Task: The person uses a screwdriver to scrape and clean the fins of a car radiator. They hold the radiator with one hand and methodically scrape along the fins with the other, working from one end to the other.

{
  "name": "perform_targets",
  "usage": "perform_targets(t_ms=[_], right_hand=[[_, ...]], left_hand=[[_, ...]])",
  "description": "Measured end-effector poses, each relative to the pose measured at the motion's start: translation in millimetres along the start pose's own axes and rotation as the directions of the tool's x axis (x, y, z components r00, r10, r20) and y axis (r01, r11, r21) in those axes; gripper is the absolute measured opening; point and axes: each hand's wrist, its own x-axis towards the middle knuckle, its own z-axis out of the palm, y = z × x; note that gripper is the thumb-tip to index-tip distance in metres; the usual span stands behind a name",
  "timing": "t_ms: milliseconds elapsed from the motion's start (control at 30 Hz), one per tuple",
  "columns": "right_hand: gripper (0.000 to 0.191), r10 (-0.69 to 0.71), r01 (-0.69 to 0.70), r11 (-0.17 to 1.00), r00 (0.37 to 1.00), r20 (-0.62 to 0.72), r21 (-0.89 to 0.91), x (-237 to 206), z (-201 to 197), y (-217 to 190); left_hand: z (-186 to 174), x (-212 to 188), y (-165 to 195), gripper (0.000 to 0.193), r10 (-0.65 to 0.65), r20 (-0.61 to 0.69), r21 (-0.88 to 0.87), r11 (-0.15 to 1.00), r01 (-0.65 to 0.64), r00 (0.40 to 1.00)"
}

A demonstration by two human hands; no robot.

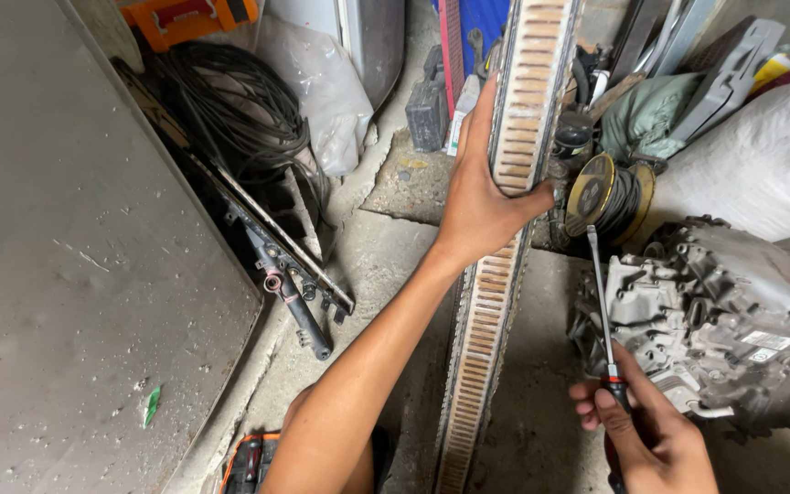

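Long narrow finned metal radiator core (505,274), rust-orange between pale edges, stands on edge on the concrete floor (386,265), running away from me. My left hand (482,197) grips its upper part, thumb across the fins, fingers wrapped behind. Grey cast-metal gearbox housing (733,320) sits just right of it. My right hand (646,430) is closed around a slim black-and-red-handled screwdriver (603,311), tip raised beside the housing.

Repair workshop: gearbox (733,320), cable coils (240,110), scrap parts.
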Motion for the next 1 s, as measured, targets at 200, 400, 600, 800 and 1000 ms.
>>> perform_targets(t_ms=[200, 400, 600, 800, 1000], right_hand=[[0.062, 0.024, -0.017, 0.994, 0.998, 0.063, -0.109, -30.1, 12.4, 13.6], [0.055, 0.130, -0.129, 0.933, 0.991, -0.020, -0.336, -43.3, 25.5, 3.1], [0.055, 0.061, -0.071, 0.928, 0.997, -0.040, -0.366, -49.4, 27.2, 4.3], [0.050, -0.169, 0.134, 0.881, 0.985, -0.038, -0.453, -62.7, 47.0, 5.1], [0.058, -0.067, 0.039, 0.860, 0.997, -0.037, -0.508, -63.1, 61.4, -13.4]], left_hand=[[6.1, -0.3, -2.6, 0.114, 0.036, -0.025, 0.027, 0.999, -0.035, 0.999], [8.3, 0.1, -2.8, 0.115, 0.035, -0.043, 0.015, 0.999, -0.035, 0.998], [6.1, -0.1, -4.0, 0.114, 0.041, -0.050, 0.000, 0.999, -0.041, 0.998], [7.7, 0.1, -6.0, 0.113, 0.016, -0.023, -0.059, 0.998, -0.018, 1.000], [5.3, 7.1, -11.5, 0.113, 0.088, -0.031, 0.024, 0.996, -0.088, 0.996]])
